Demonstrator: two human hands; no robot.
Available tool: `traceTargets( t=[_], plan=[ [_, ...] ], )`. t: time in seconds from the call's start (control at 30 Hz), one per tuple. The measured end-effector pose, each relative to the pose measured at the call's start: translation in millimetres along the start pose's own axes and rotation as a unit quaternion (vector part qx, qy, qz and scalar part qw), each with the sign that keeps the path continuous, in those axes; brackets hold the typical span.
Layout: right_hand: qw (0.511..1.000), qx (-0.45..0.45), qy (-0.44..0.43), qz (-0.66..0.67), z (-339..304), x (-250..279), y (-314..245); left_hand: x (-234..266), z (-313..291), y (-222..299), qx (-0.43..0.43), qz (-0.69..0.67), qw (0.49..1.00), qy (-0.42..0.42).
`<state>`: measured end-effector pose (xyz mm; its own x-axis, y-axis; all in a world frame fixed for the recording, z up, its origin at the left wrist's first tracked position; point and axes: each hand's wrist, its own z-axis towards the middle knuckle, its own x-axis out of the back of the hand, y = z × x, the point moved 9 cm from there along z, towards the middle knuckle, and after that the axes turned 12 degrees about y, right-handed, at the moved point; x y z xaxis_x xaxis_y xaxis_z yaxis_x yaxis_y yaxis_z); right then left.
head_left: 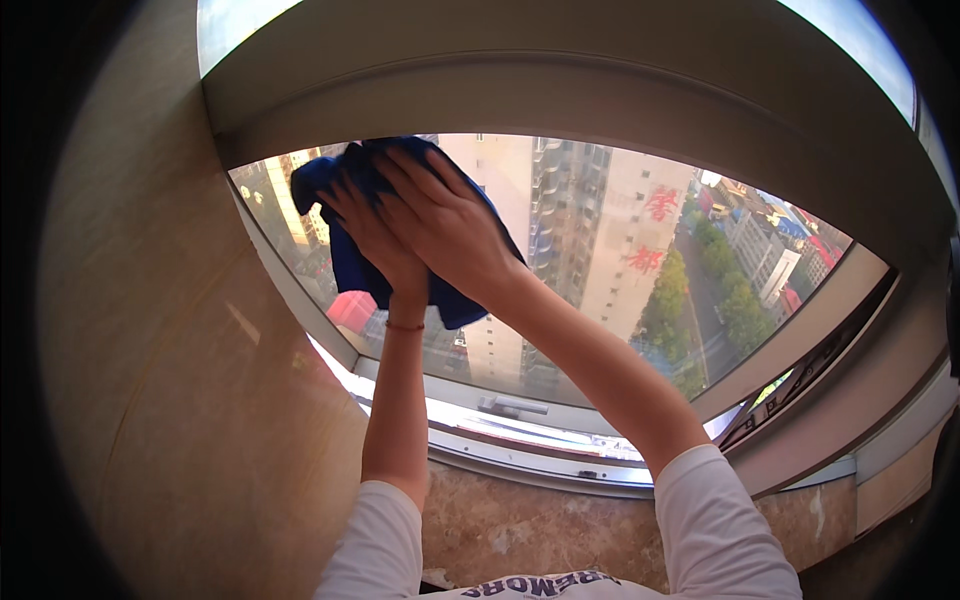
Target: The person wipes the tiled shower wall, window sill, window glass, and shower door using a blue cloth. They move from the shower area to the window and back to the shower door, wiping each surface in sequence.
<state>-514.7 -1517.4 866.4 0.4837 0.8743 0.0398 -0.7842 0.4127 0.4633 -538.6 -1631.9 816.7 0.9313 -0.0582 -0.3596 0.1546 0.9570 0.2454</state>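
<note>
A dark blue cloth [458, 300] is spread against the window pane [570, 330], near its upper left corner. My left hand [372, 232] presses flat on the cloth, fingers spread and pointing up. Just right of it, partly overlapping it, my right hand [445, 222] also lies flat on the cloth with its fingers stretched out. Neither hand grips the cloth; both hold it to the glass with palms and fingers. Some of the cloth bunches up beyond the left fingertips.
A thick frame beam [560, 95] crosses above the pane. Along the bottom run a handle [513, 405] and the sill track [540, 470], with a brown marble ledge [540, 520] below. A beige tiled wall [200, 380] stands close on the left. High buildings and a street show far below outside.
</note>
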Motion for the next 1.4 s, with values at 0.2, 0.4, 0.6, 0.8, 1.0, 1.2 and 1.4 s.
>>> traceTargets(
  t=[0.2,0.4,0.6,0.8,1.0,1.2,1.4],
  plan=[
    [0.997,-0.062,0.034,-0.045,11.2,-4.4,1.1,-16.0,11.9,-18.1,-0.047,0.046,0.998,-0.006],
    [0.978,-0.153,0.039,-0.138,-55.1,77.4,41.8,-19.0,-54.0,100.7,-0.117,-0.049,0.978,-0.163],
    [0.968,-0.189,0.143,-0.081,-111.9,171.3,59.0,6.9,-82.5,189.0,-0.206,-0.194,0.945,-0.163],
    [0.912,-0.149,0.2,-0.326,-53.1,276.0,104.0,13.8,16.0,306.2,-0.255,-0.22,0.939,-0.066],
    [0.934,-0.122,0.175,-0.287,-37.7,229.6,85.7,23.0,26.1,259.7,-0.223,-0.154,0.962,-0.036],
    [0.989,-0.007,0.075,-0.13,-1.4,104.4,30.8,32.9,53.0,112.7,-0.147,-0.093,0.978,0.117],
    [0.989,0.069,0.064,-0.111,32.7,46.8,-9.1,33.0,78.6,4.7,0.081,-0.114,0.985,0.099]
  ],
)
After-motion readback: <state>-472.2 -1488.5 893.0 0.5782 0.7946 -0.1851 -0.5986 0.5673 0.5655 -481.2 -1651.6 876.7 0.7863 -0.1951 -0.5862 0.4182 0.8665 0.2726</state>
